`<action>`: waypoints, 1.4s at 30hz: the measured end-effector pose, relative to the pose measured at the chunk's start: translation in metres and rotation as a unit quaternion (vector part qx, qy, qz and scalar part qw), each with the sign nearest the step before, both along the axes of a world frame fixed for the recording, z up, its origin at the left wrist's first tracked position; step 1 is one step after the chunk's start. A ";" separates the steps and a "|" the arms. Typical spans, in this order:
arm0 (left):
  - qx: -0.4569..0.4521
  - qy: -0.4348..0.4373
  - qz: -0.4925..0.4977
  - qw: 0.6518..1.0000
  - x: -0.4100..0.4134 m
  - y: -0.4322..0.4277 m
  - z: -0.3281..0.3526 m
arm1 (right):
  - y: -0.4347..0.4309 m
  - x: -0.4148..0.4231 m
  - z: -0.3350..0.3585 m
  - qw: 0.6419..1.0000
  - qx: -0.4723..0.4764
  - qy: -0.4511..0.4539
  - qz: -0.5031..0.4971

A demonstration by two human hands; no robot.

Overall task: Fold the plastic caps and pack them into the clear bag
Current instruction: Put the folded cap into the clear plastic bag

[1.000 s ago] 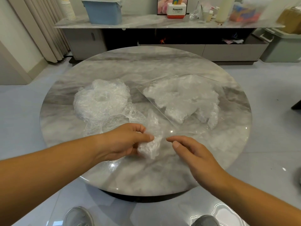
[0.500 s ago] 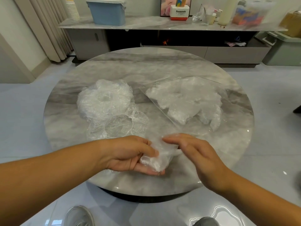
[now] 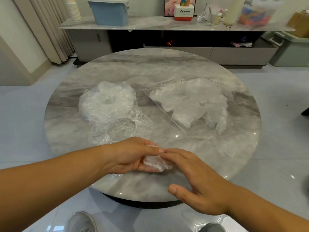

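A crumpled clear plastic cap [image 3: 155,164] lies in my left hand [image 3: 132,156], whose fingers and thumb curl round it near the table's front edge. My right hand [image 3: 197,180] lies flat beside it, straight fingertips touching the cap's top, thumb held apart. A heap of loose plastic caps [image 3: 108,104] sits on the left of the round marble table [image 3: 150,67]. One spread-out cap [image 3: 123,129] lies at the heap's near side. The clear bag [image 3: 192,101], with several folded caps inside, lies flat on the right.
Beyond the table runs a low marble-topped cabinet [image 3: 150,24] with a blue bin [image 3: 109,11], a stack of cups and bottles. A green-grey bin [image 3: 292,51] stands at the far right. My shoes show on the tiled floor below the table's edge.
Both hands have drawn back toward the table's front edge with the cap. The cap is now squeezed smaller in my left hand, and my right fingers have come over its top.
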State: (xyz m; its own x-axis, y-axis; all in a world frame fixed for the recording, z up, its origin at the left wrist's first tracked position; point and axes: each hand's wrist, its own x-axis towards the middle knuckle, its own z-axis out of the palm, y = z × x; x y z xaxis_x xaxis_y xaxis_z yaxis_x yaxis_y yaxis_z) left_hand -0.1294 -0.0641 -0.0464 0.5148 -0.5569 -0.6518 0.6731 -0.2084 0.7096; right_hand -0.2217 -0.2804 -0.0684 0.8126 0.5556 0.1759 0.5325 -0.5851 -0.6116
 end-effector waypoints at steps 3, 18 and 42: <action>-0.018 -0.012 0.068 0.997 0.003 -0.002 -0.002 | 0.004 -0.002 0.000 0.995 0.072 0.034 -0.055; -0.063 -0.151 0.160 0.974 0.003 -0.049 0.026 | 0.002 0.020 0.027 0.844 0.383 0.268 -0.261; 0.319 -0.585 -0.247 0.703 0.015 -0.128 0.031 | -0.099 0.063 0.047 0.773 0.412 0.235 -0.420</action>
